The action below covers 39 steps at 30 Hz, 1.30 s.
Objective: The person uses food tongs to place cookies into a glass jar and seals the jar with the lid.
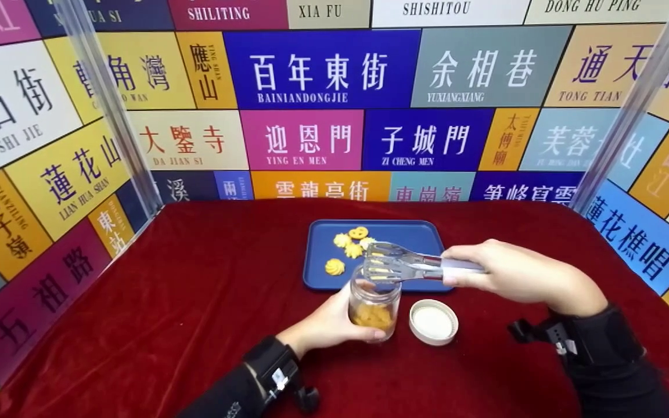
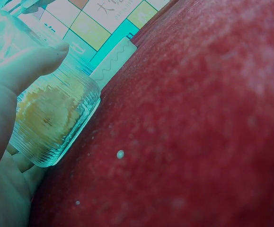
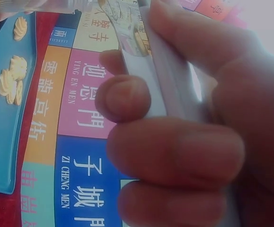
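Note:
My left hand (image 1: 331,322) grips a clear glass jar (image 1: 389,299), with its thumb across the front. Golden cookies (image 2: 49,111) lie in the lower part of the jar, seen through the ribbed glass in the left wrist view. My right hand (image 1: 506,270) holds metal tongs (image 1: 416,264) by their pale handle, fingers wrapped round it in the right wrist view. The slotted heads of the tongs are over the open mouth of the jar. Behind the jar, several cookies (image 1: 353,250) sit on a blue tray (image 1: 318,235).
A round white lid (image 1: 433,322) lies on the red cloth (image 1: 224,278) just right of the jar. Panels with printed place names (image 1: 320,69) stand behind the table, with clear upright posts (image 1: 625,110) at both back corners.

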Tool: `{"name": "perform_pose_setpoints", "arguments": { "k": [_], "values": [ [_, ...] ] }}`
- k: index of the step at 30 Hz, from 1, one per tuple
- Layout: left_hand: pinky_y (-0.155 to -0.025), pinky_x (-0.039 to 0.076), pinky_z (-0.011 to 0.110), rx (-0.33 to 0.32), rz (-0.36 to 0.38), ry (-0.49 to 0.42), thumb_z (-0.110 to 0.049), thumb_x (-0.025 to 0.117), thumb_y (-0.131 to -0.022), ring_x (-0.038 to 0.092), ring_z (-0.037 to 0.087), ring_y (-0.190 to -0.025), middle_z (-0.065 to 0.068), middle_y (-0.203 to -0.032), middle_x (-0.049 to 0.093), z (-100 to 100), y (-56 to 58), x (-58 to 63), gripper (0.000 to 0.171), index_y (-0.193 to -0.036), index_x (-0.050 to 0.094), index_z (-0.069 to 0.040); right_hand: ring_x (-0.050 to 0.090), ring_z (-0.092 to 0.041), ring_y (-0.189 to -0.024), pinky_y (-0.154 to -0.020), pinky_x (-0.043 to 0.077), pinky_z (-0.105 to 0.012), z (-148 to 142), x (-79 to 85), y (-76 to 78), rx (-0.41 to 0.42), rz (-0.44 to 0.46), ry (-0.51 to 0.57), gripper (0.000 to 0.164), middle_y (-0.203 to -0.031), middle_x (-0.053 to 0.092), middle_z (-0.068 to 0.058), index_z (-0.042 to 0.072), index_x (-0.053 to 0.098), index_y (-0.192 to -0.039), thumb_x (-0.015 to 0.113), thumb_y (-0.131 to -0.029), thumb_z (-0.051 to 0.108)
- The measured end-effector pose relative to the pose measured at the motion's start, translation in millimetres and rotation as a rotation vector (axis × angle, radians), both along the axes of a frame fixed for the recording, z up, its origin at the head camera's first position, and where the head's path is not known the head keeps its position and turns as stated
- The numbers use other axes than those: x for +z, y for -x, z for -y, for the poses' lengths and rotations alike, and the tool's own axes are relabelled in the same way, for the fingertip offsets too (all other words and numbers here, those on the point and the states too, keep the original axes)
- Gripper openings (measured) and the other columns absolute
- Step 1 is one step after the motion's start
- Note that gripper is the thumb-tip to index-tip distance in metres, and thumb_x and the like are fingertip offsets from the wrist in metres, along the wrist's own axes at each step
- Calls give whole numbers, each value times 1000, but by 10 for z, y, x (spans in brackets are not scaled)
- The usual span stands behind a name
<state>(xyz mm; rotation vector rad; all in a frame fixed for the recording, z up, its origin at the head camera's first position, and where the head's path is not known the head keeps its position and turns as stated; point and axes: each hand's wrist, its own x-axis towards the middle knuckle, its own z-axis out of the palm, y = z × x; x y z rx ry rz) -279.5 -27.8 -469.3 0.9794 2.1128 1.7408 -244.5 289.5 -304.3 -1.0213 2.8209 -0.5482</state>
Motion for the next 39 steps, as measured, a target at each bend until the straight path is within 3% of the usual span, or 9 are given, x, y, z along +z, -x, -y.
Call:
{"name": "perform_pose_setpoints", "arguments": {
  "k": [7, 18, 26, 33, 39],
  "values": [
    [-108, 52, 32, 4, 5, 4, -15, 93, -83, 67, 14, -119, -5, -133, 68, 1, 3, -7, 85, -152, 44, -13, 57, -7, -73, -67, 46, -27, -6, -5, 4, -26, 21, 6, 27, -90, 66, 13, 30, 67, -116, 62, -105, 54],
    [-104, 55, 32, 8, 24, 3, -14, 92, -83, 69, 15, -115, -3, -130, 68, -3, 4, -9, 84, -150, 43, -5, 54, -9, -70, -64, 44, -28, -15, 10, 2, -61, 40, 41, 29, -86, 63, 10, 28, 66, -120, 64, -105, 52],
    [-103, 55, 32, 1, 35, -10, -13, 92, -83, 69, 16, -115, -3, -130, 69, -4, 7, -17, 79, -147, 46, -15, 53, -10, -70, -64, 44, -28, -16, 6, 16, -79, 21, 74, 31, -85, 62, 9, 23, 66, -125, 65, -106, 47],
    [-105, 54, 32, -3, 31, -14, -12, 92, -83, 68, 16, -117, -3, -131, 68, -3, 10, -19, 77, -146, 47, -13, 57, -14, -77, -68, 45, -33, -70, -74, 128, -192, -42, 77, 39, -92, 68, 5, 18, 65, -128, 65, -105, 50],
    [-105, 55, 32, 1, 34, -12, -13, 92, -83, 68, 16, -116, -3, -131, 68, -5, 9, -21, 77, -145, 47, -15, 57, -16, -76, -68, 46, -36, -120, -261, 301, -259, -94, 76, 40, -89, 68, 2, 13, 67, -122, 69, -104, 49]
  ]
}}
